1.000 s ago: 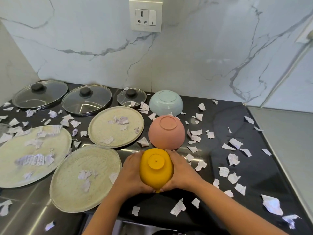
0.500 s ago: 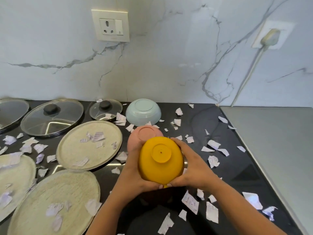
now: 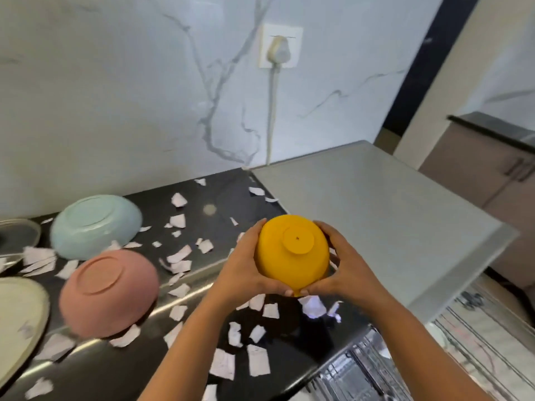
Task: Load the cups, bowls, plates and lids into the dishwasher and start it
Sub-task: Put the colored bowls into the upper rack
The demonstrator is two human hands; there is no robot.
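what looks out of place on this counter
Torn paper scraps litter the black counter around the upturned pink bowl and blue bowl, odd for a worktop. The left hand and right hand hold the yellow bowl.

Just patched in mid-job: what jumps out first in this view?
A bright yellow plastic bowl, held upside down between the left hand and right hand, centre frame. Torn white paper scraps litter the black countertop, where a pink bowl and a pale blue bowl sit inverted at left.
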